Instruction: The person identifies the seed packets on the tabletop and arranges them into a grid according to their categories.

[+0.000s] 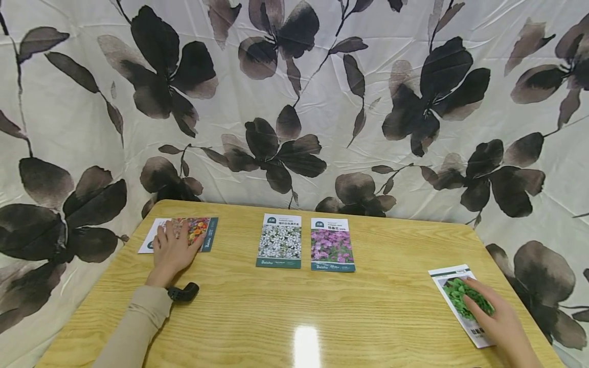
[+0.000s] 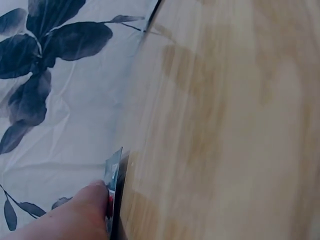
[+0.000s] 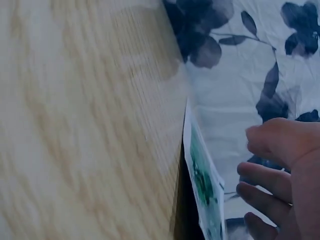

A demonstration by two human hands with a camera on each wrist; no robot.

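My left hand [image 1: 175, 250] lies over a seed packet with red and yellow flowers [image 1: 208, 231], its fingers spread across the front. In the left wrist view my thumb [image 2: 90, 205] touches that packet's edge. On the right side, my right hand [image 1: 499, 317] is over a seed packet with green leaves [image 1: 456, 292], covering part of its lower right. The right wrist view shows a gap between the loosely bent fingers [image 3: 265, 175] and the green packet [image 3: 202, 180]. Each hand hides part of the packet beneath it.
Two more seed packets lie side by side near the table's back, one with white flowers [image 1: 279, 243] and one with purple flowers [image 1: 332, 246]. The wooden table [image 1: 257, 312] meets a flower-patterned cloth [image 1: 340, 117] behind. A black band [image 1: 183, 292] circles my left wrist.
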